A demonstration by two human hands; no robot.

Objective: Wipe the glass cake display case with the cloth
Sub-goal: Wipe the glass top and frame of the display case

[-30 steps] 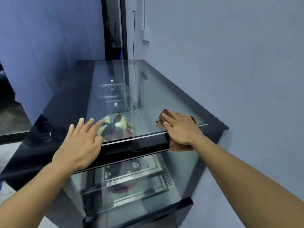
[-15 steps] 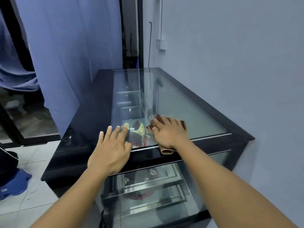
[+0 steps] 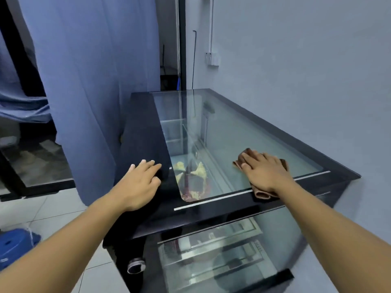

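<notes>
The glass cake display case [image 3: 243, 132] has a black frame and a clear top pane. My right hand [image 3: 264, 172] lies flat on a brown cloth [image 3: 261, 194], pressing it against the top glass near the front right corner. The cloth sticks out in front of my fingers and under my wrist. My left hand [image 3: 140, 182] rests flat on the black left strip of the case top, fingers straight. A cake with yellow and dark red decoration [image 3: 192, 180] shows through the glass between my hands.
A grey wall [image 3: 306, 81] runs along the case's right side. A blue curtain [image 3: 91, 81] hangs just left of the case. Blue stool [image 3: 14, 246] on the tiled floor at lower left. Metal shelves [image 3: 211, 250] show through the front glass.
My view has swung left and back. My right hand with the cloth has slid to the right across the top glass. My left hand has stayed at the case's left front edge.
</notes>
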